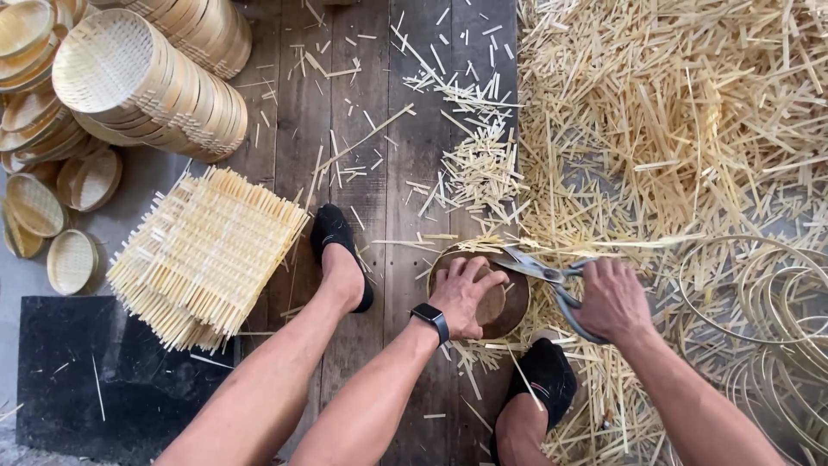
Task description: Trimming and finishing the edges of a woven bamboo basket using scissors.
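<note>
Gripping the grey handles of a pair of large metal scissors, the person's right hand is curled closed around them, the blades parted and pointing toward the other hand. Just beside the blade tips, the left hand presses palm-down, fingers spread, on a small round woven bamboo basket in a dark wooden ring mould; a black smartwatch sits on that wrist. The basket rests on the dark wooden plank floor, between the person's two feet in black slip-on shoes. Beyond the scissors hand lies a wide heap of pale bamboo strip offcuts, with loose thin bamboo hoops beside it. Further out past the basket hand sits a stack of square woven bamboo mats, and beyond that, rows of nested finished round bamboo baskets.
</note>
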